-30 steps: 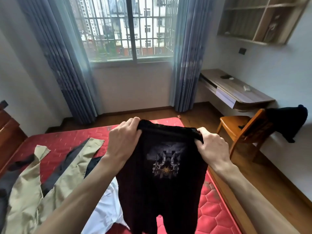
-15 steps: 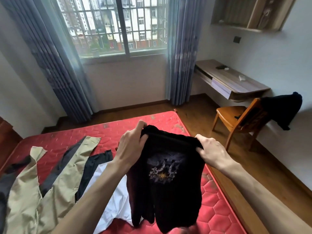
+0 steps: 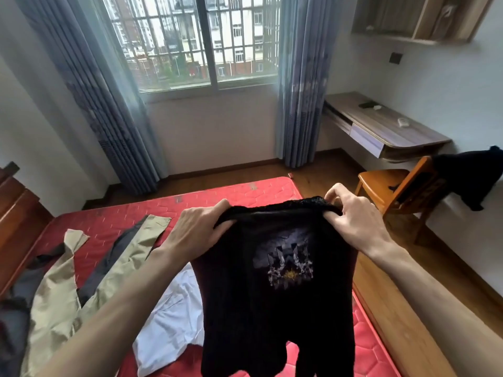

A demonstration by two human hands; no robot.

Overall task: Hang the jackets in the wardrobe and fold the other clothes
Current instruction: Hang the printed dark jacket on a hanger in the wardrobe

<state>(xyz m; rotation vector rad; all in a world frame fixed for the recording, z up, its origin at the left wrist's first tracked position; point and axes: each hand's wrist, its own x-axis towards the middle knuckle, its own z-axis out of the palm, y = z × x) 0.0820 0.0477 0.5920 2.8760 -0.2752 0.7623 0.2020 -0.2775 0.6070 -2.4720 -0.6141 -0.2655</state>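
Over the red mattress (image 3: 245,194), both hands pinch a black garment (image 3: 275,295) by its top edge, left hand (image 3: 200,229) and right hand (image 3: 353,219) apart; it hangs printed-side out, hiding part of a white cloth (image 3: 168,317). Beyond, khaki clothes (image 3: 54,295), chair (image 3: 392,186), desk (image 3: 386,126).

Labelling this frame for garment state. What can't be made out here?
- Black garment: lower end cut off by the head view's bottom edge; type unclear. Left hand and right hand cover its top corners.
- White garment: partly hidden behind the black garment and the left forearm.
- Dark garment on the chair: cut off by the right edge.
- Small items on the desk: too small to identify.
- Wardrobe: not in view.
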